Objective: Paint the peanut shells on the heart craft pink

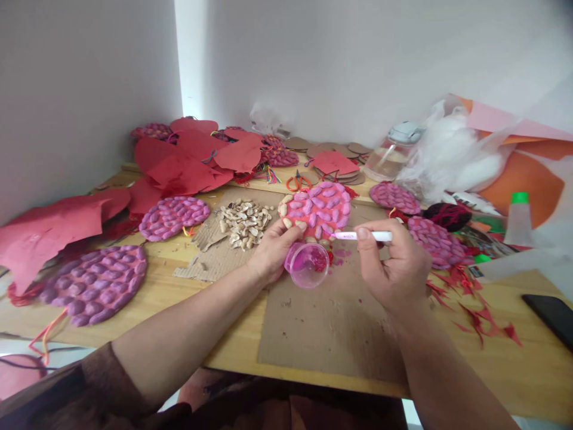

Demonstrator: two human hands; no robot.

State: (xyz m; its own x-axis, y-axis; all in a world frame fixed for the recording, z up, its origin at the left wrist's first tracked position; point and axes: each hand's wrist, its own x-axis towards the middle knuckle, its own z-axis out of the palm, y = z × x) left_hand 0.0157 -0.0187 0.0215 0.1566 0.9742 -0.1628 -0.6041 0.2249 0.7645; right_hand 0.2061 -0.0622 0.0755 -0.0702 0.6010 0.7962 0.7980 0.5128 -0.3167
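My left hand (pixel 274 248) steadies the disc (pixel 319 209), a round piece covered w/ painted peanut shells, fingers pinched on its near-left edge where a few shells are bare. It lies on the cardboard (pixel 313 322) on the table (pixel 514 370), just past the paint cup (pixel 308 264). Right hand (pixel 394 269) is clamped around a thin white brush (pixel 364 236), held like a pen, tip pointing left at the disc's near rim. Disc looks light and fairly stiff, but the shells are brittle and probably only glued, and wet paint is slick, so I'd grip by the rim or bare shells, not the pink top. Cup is small, clear, light, easy to tip; it sits right under my left thumb, touching or nearly so, can't tell. Around: loose shells (pixel 244 222) to the left, purple discs (pixel 96 283) far left, more finished ones (pixel 436 242) right, red paper (pixel 197 155) behind, scissors (pixel 298 181), glue bottle (pixel 518 218), phone (pixel 553 316). Red scraps (pixel 474 316) crowd my right wrist.
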